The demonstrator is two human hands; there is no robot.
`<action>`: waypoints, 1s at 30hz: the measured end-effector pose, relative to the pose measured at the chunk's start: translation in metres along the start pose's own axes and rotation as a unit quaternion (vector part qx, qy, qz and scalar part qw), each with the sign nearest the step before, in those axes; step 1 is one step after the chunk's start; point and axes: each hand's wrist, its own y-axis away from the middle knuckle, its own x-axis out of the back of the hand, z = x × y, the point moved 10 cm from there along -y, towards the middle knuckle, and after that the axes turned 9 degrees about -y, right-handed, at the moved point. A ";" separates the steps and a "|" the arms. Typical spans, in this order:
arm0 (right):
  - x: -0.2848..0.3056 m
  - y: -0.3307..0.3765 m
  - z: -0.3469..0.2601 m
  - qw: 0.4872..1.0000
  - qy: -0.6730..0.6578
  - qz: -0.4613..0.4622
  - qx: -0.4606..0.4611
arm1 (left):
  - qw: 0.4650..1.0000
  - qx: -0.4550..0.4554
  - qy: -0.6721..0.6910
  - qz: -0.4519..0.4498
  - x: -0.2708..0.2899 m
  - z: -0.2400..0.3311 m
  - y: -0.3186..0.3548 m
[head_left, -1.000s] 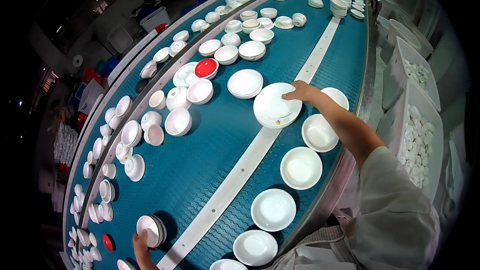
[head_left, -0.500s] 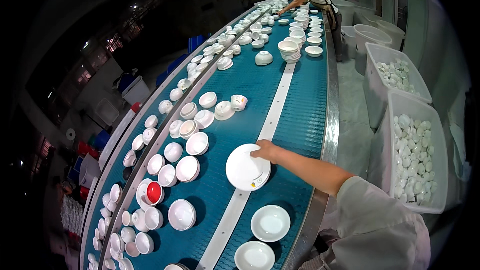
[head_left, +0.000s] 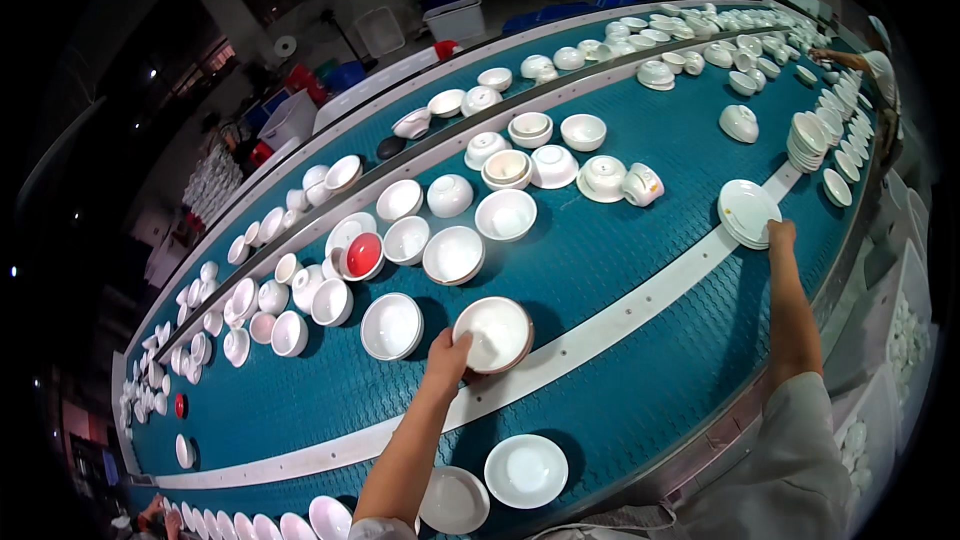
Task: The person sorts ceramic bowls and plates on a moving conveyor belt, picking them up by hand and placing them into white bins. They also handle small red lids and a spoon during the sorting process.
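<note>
Left hand clamps near rim of brown-edged white bowl, bowl tilted, resting against white divider strip on teal conveyor belt. Right hand far out right, fingertips touching near edge of stack of white plates; grip unclear. Bowl lies directly ahead of left hand, well apart from right.

Glossy white bowls and plates sit on a matt, textured teal belt.

On the conveyor belt, a bowl sits at centre under the left hand; a plate stack lies at two o'clock, touching the right hand; two plates at six o'clock
</note>
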 end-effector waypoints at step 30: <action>0.079 0.541 -0.151 0.664 0.116 -0.649 0.354 | 0.872 -0.048 0.157 0.462 0.004 -0.100 0.409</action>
